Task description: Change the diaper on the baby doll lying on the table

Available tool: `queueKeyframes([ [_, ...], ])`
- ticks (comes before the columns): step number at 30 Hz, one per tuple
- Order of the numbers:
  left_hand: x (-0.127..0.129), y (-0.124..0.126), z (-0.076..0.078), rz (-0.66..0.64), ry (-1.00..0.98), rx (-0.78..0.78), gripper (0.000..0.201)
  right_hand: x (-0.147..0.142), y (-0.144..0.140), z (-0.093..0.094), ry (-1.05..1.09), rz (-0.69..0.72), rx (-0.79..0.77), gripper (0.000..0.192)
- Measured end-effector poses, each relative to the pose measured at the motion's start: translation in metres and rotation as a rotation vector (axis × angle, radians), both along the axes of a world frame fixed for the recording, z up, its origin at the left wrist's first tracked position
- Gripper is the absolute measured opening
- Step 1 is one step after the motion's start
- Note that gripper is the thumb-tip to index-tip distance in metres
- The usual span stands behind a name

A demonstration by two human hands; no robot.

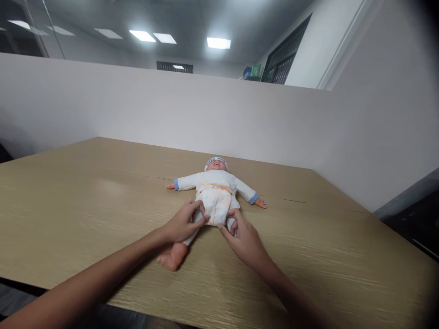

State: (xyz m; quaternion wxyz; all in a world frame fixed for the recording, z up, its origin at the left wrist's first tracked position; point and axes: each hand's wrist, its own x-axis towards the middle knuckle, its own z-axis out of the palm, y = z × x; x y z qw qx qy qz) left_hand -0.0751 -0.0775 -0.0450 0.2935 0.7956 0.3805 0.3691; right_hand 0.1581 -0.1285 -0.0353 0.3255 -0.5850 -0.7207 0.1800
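A baby doll point(187, 181) lies on its back on the wooden table, head away from me and arms spread. It wears a white top with blue cuffs and a white headband with dark lettering. Around its hips is a white diaper point(216, 205) with an orange patterned band at the waist. My left hand point(187, 221) pinches the diaper's edge at the left leg opening. At the right leg opening, my right hand point(242, 233) has its thumb and fingers closed on the other edge. One bare foot of the doll shows below my left wrist; the other leg is mostly hidden by my right hand.
The wooden table point(103, 201) has a seam running across it behind the doll. A pale low wall point(154, 109) stands along its far edge, with glass above it. Another wall rises at the right. The table's near edge lies beneath my forearms.
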Motion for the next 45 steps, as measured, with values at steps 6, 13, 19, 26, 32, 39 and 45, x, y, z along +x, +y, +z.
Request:
queueKeyframes([
  [6, 0.001, 0.010, -0.018, -0.052, -0.338, -0.214, 0.040, 0.009, 0.006, 0.002, 0.211, -0.082, 0.019, 0.035],
  [13, -0.001, 0.005, -0.018, 0.072, -0.298, -0.307, 0.049, 0.013, 0.000, 0.012, 0.032, -0.072, 0.047, 0.025],
  [19, 0.000, 0.002, 0.000, -0.048, -0.253, -0.408, 0.048, 0.004, 0.004, 0.006, -0.029, -0.019, 0.053, 0.030],
  [26, -0.008, 0.008, -0.001, -0.129, -0.501, -0.748, 0.059, 0.011, 0.002, 0.004, 0.142, -0.114, 0.039, 0.036],
  [32, -0.003, 0.007, -0.005, -0.093, -0.554, -0.709, 0.057, 0.013, 0.004, -0.002, 0.114, -0.123, 0.072, 0.035],
  [39, -0.049, 0.015, -0.002, -0.038, -0.376, -0.565, 0.045, 0.058, -0.003, 0.000, 0.010, -0.008, 0.062, 0.032],
  [45, -0.069, 0.082, 0.012, 0.258, 0.317, 0.110, 0.051, 0.108, 0.076, -0.002, -0.351, -0.198, 0.316, 0.049],
])
